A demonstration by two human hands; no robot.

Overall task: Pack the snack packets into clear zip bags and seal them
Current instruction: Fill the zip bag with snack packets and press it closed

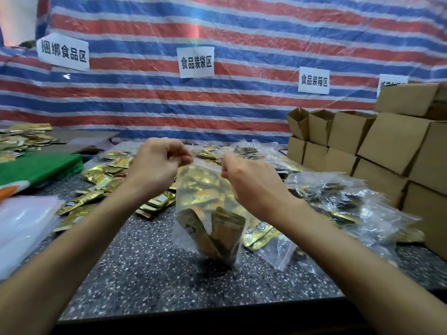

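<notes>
While both hands pinch its top edge, the clear zip bag (208, 209) hangs upright over the middle of the speckled table (150, 269), its lower end right at the surface (whether it touches cannot be told). Gold snack packets (217, 230) lie inside it, slumped toward the bottom, two of them standing on end. The left hand (157, 163) nips the bag's left top corner between thumb and fingertips, the remaining fingers curled in; the right hand (244, 175) does the same at the right top corner, so the mouth is stretched taut between the two. Whether the zip strip is pressed closed cannot be made out. Behind and to the left of the bag, loose packets (106, 175) are scattered across the table, some spilling toward the near side. To the right lie filled bags (338, 204), crumpled and overlapping, with one flat bag just beside the held one. At the left edge sits a stack of empty bags (21, 228), and beyond it a green cloth (36, 168). Farther back on the left is another heap of packets (21, 139). Cardboard boxes (387, 146) are piled along the right side, several with open tops. A red, white and blue striped tarp (217, 32) hangs behind everything, with white paper signs (196, 62) bearing printed characters fixed to it.
</notes>
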